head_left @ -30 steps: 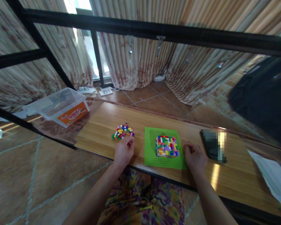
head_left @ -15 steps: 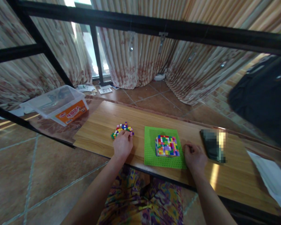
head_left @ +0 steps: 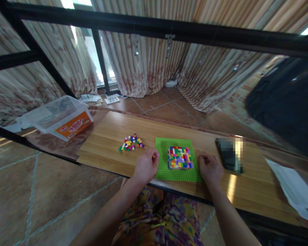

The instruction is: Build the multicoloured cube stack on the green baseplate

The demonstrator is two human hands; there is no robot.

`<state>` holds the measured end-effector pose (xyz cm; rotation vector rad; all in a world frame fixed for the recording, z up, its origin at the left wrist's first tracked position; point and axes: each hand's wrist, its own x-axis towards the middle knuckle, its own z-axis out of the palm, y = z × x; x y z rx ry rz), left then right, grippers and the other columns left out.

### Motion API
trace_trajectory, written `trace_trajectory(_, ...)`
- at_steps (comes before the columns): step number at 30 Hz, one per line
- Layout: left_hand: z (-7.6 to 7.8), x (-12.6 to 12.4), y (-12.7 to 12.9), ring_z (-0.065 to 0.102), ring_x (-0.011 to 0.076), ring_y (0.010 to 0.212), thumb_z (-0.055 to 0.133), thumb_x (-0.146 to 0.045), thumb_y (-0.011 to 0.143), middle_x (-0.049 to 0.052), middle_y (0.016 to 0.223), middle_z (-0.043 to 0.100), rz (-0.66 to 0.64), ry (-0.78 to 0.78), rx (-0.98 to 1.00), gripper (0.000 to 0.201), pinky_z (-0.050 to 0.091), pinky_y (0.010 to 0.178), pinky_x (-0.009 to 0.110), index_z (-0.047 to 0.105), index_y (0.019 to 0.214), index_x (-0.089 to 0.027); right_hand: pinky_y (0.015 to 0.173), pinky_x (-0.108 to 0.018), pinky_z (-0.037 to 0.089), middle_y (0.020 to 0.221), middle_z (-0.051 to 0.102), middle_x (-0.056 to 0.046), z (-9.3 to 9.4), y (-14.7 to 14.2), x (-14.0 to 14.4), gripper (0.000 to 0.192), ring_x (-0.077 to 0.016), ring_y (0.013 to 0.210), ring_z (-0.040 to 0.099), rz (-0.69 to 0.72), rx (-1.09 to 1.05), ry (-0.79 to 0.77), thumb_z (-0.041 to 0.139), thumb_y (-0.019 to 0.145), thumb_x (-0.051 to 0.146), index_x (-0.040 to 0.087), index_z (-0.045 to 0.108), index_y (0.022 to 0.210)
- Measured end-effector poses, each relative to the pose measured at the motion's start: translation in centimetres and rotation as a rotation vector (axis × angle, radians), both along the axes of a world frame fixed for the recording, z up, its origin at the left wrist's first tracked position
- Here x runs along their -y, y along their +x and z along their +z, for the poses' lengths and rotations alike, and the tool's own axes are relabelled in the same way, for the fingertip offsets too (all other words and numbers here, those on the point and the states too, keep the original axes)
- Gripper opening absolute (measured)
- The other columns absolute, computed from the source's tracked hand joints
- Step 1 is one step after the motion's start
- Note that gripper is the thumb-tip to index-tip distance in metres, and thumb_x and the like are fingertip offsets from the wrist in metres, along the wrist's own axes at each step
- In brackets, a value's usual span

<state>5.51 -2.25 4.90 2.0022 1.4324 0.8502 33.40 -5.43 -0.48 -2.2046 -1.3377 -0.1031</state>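
From where I watched, the left hand had come away from the loose brick pile left of centre and now sat at the left edge of the green baseplate; its fingers were pinched together on a small pink brick, so I judged a piece had just been fetched for the block; the right hand stayed curled on the bench just right of the baseplate, fingers together, and I could not tell whether it held anything; the multicoloured brick block stood in the middle of the baseplate; a dark object further right was blurred beyond reading; a clear tub sat at the left.
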Motion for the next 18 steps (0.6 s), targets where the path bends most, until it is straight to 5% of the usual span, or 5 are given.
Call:
trace_trajectory(8, 0.7, 1.0, 2.7, 0.059, 0.0134, 0.081, 0.045, -0.02, 0.089, 0.004, 0.091, 0.064, -0.187, -0.002, 0.121, 0.014, 0.047, 0.073, 0.025, 0.06, 0.09, -0.02, 0.061, -0.027, 0.032, 0.084, 0.06, -0.007, 0.2, -0.2, 0.0, 0.035, -0.0151, 0.067, 0.048, -0.009, -0.021, -0.002, 0.042, 0.081, 0.04, 0.017, 0.069, 0.085)
trace_trajectory(18, 1.0, 0.3, 4.4, 0.057, 0.0143, 0.09, 0.041, -0.023, 0.093, 0.003, 0.096, 0.06, -0.289, 0.141, -0.1, 0.022, 0.047, 0.081, 0.027, 0.062, 0.098, -0.021, 0.06, -0.027, 0.031, 0.084, 0.061, -0.007, 0.4, -0.3, 0.0, 0.035, -0.0152, 0.068, 0.05, -0.02, -0.026, -0.007, 0.043, 0.081, 0.039, 0.017, 0.07, 0.086)
